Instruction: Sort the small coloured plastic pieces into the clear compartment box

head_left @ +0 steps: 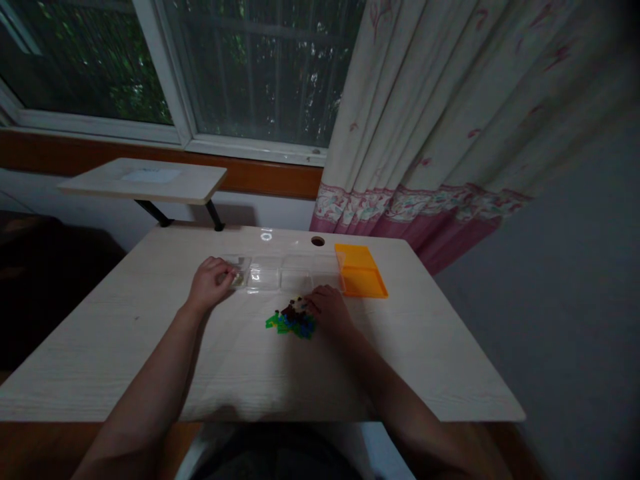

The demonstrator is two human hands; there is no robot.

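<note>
A pile of small building bricks (295,320) in green, blue, dark brown and beige lies on the table in front of me. My right hand (330,307) is at the right side of this pile, its curled fingertips touching the bricks; what they pinch, if anything, is too small to make out. Behind the pile stretches a row of clear plastic trays (264,279). Over the leftmost compartment is my left hand (210,283), thumb and fingers closed together at its edge. Something small and yellowish shows beside those fingertips, too blurred to name.
An orange plastic case (363,272) lies open at the right end of the trays. Behind it is a round cable hole (318,241) in the table (425,360). A raised shelf (150,180) with a paper on it stands at the back left, below the window.
</note>
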